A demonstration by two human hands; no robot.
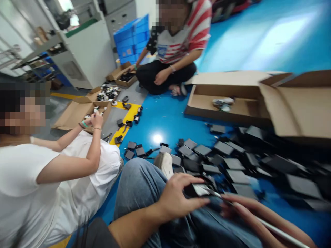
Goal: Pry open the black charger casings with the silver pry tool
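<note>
- Dark casing (pixel 190 191) with a pale inside sits over the person's lap, between the fingers of the left hand (pixel 177 194); thumb on one edge and forefinger on the opposite one, they pinch it, probably to keep it steady while its open side faces the tool.
- Right hand (pixel 266 210) has its fingers pressed together on a slim metal tool (pixel 279 230), its tip at the casing; blur hides whether they touch. Gripping near the tip likely gives finer control.
- Drawn-up denim knees (pixel 141 179) surround the work, perhaps making a handy prop for the forearms; I can't tell whether the casing rests on them.
- Dark boxy units (pixel 223 148) lie loose across the blue floor (pixel 160 117), apparently spread there to be within easy reach.
- Beyond them, an open cardboard box (pixel 222 90) holds a few pieces (pixel 223 103), its flap folded outward, which leaves the inside accessible.
- Beside the left knee, a person in white (pixel 77 172) holds something small above another carton (pixel 69 113); farther off, a person in stripes (pixel 176 44) reaches into a smaller one.
</note>
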